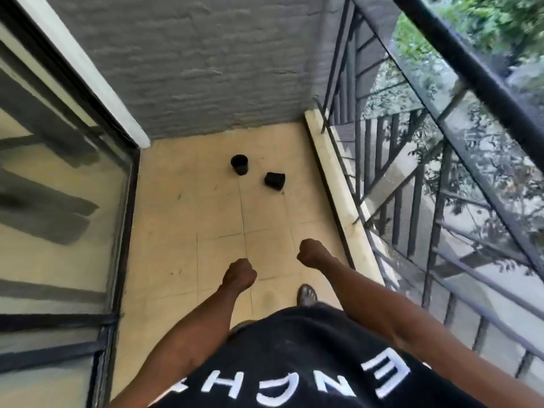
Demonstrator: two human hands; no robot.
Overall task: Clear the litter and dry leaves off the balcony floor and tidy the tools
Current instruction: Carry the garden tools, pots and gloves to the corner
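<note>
Two small black pots lie on the beige tiled balcony floor (182, 225) ahead of me. One pot (239, 164) stands upright; the other pot (274, 180) lies tipped on its side to its right. My left hand (240, 273) and my right hand (312, 254) are held out low in front of me, both closed into fists with nothing in them, well short of the pots. A few small dark specks of debris dot the tiles at the left.
A grey brick wall (206, 69) closes the far end. A glass sliding door (59, 201) runs along the left. A raised curb (338, 184) and black metal railing (441, 172) bound the right side. My sandalled foot (307, 295) shows below my right hand.
</note>
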